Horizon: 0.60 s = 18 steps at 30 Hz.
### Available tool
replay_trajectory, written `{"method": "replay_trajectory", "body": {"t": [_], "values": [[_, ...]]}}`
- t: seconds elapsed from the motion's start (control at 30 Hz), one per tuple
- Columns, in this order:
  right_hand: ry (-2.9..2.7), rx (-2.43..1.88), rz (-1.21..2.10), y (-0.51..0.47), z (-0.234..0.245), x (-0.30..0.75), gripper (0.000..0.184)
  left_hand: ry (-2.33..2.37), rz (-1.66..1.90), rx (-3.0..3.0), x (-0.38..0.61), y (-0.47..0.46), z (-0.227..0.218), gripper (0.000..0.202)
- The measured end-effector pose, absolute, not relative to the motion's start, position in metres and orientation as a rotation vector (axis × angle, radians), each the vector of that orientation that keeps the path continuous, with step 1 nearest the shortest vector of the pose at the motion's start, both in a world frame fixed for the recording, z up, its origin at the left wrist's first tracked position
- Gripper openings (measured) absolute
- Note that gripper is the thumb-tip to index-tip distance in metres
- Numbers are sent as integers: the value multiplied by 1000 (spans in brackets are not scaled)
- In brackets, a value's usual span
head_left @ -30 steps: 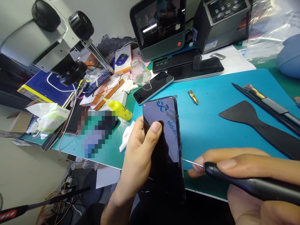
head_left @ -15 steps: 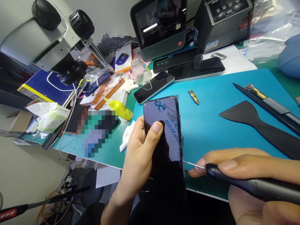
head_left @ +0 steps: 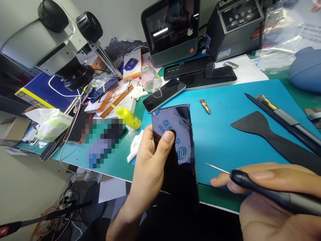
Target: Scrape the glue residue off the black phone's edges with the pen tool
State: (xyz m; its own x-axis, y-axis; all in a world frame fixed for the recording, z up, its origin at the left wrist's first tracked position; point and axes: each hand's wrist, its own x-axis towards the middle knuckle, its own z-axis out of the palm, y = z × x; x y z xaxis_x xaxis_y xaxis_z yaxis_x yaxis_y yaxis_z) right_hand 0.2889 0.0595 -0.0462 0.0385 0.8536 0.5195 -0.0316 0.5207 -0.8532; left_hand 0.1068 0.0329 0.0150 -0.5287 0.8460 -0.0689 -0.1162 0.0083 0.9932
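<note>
My left hand grips a smartphone at its left edge, thumb across the dark glass. Mirrored lettering and a logo reflect in the upper half of the screen. In my right hand lies a black-handled tool with a thin metal needle tip. That tip points at the phone's right edge, with a small gap between them. A black plastic scraper rests beyond my right hand on the blue mat. Farther off on the mat lies a small brass brush head.
A microscope overhangs the bench's left side. Phones, a glass jar and a yellow bottle stand behind the left hand. A screen device is at the back. A blue air blower sits at right.
The needle tip has drawn away from the phone's right edge, moving right with my right hand. The phone has tilted slightly, shifting the reflection on its glass.
</note>
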Motion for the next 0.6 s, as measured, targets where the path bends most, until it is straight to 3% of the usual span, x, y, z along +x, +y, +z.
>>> {"method": "replay_trajectory", "body": {"t": [0.23, 0.6], "values": [[-1398, -784, 802, 67, -37, 285, 46, 1545, 1599, 775, 108, 32, 18, 35], [-1363, -787, 835, 63, -33, 283, 45, 1525, 1597, 788, 107, 34, 16, 34]]}}
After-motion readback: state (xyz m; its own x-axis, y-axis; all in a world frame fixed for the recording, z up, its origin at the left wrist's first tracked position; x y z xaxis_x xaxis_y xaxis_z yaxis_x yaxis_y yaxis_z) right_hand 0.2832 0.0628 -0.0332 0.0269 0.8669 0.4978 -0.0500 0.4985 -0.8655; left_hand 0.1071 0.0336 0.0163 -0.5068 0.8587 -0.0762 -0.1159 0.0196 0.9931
